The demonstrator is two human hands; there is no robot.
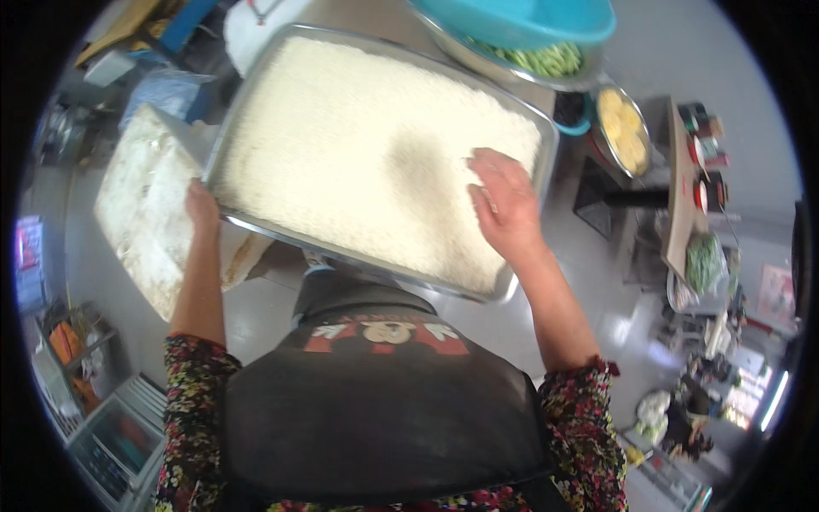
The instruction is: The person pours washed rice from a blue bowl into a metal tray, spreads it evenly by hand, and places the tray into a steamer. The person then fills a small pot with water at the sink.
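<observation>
A large rectangular metal tray (549, 147) lies before me, tilted in the view and filled with pale white grains (333, 128) that look like rice. My left hand (202, 203) grips the tray's left near corner, its fingers hidden at the rim. Over the right part of the grains is my right hand (505, 198), fingers slightly bent and spread, with a few grains stuck to them. It holds nothing that I can see. A shadow falls on the grains beside it.
Beyond the tray, a turquoise basin (531, 19) sits over a metal bowl of cut green vegetables (550, 61). At right is a bowl of yellow pieces (622, 131). A stained white container (150, 211) stands left. A table (675, 192) holds jars and bowls.
</observation>
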